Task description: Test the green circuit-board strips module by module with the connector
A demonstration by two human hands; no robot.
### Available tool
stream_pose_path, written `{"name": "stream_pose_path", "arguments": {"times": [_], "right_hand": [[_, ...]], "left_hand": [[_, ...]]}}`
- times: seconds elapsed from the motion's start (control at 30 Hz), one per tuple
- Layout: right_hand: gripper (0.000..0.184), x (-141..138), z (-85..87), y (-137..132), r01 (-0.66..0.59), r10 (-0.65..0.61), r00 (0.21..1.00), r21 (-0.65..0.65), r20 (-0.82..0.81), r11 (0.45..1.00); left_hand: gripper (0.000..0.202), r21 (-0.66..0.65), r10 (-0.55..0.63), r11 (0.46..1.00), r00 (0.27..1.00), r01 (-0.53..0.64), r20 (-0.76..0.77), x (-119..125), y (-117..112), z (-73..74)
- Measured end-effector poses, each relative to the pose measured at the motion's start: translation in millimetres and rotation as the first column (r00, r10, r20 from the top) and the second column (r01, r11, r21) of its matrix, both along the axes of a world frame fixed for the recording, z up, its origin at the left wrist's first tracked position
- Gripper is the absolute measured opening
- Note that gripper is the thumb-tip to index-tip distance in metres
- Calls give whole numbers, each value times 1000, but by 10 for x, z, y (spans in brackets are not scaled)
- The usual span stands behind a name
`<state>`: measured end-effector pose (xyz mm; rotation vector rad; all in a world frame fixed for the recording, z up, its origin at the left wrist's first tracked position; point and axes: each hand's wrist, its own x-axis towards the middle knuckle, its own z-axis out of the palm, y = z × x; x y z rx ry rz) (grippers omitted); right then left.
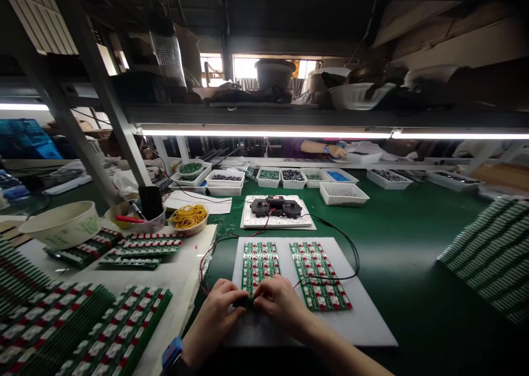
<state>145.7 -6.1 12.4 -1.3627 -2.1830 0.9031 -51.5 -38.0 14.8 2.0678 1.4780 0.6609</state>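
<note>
Two green circuit board panels with rows of white and red parts, a left panel [260, 260] and a right panel [320, 277], lie on a white board [355, 326]. My left hand [219, 312] is closed in a pinch at the near end of the left panel. Close beside it my right hand [281, 301] pinches at the same end, fingertips almost meeting the left ones. Something small and dark sits between the fingertips, too hidden to name. Thin wires [351, 249] run from a black speaker unit [276, 206] down towards both hands.
At the left stand stacks of circuit boards [119, 332] and a bowl of yellow rubber bands [188, 217]; another board stack [491, 260] leans at the right. White trays of small parts [344, 193] line the back. Across the bench is another person's hand [336, 151].
</note>
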Motion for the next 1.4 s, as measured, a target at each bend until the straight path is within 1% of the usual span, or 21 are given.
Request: {"name": "stream_pose_path", "arguments": {"times": [0.1,0.2,0.4,0.6,0.77,0.9,1.0,1.07,1.13,1.23,1.4], "right_hand": [[7,12,-17,1,-6,6,1000,4,-16,1000],[9,18,-4,1,-20,20,1000,-26,-14,999],[8,12,23,31,-28,30,999,-50,42,998],[10,2,17,29,-54,55,996,-16,65,998],[14,-39,32,7,-22,22,994,-3,107,1000],[10,-68,44,2,5,-4,988,-8,154,1000],[9,-82,84,29,-21,24,983,-14,185,1000],[13,-99,113,49,-29,33,979,-22,201,999],[21,-128,124,63,3,0,975,-13,221,1000],[28,-179,103,73,56,-58,967,15,247,998],[24,-189,96,62,26,-31,969,25,243,999]], "left_hand": [[30,2,-6,1000,1000,6,15,-9,1,-28],[29,-12,-8,1000,1000,8,13,-4,10,-41],[28,-36,5,999,1000,-6,-19,-9,25,-33],[28,-47,-14,999,1000,13,-23,-23,15,-63],[26,-67,-4,998,998,0,-66,-3,39,-40],[27,-67,4,998,996,-10,-90,7,38,-33],[29,-60,4,998,995,-10,-95,5,24,-40],[30,-58,-1,998,995,-4,-96,6,17,-41],[31,-57,-7,998,995,2,-100,12,15,-38],[32,-44,-9,999,991,4,-132,29,17,-28],[27,-13,-8,1000,971,5,-237,60,7,1]]}}
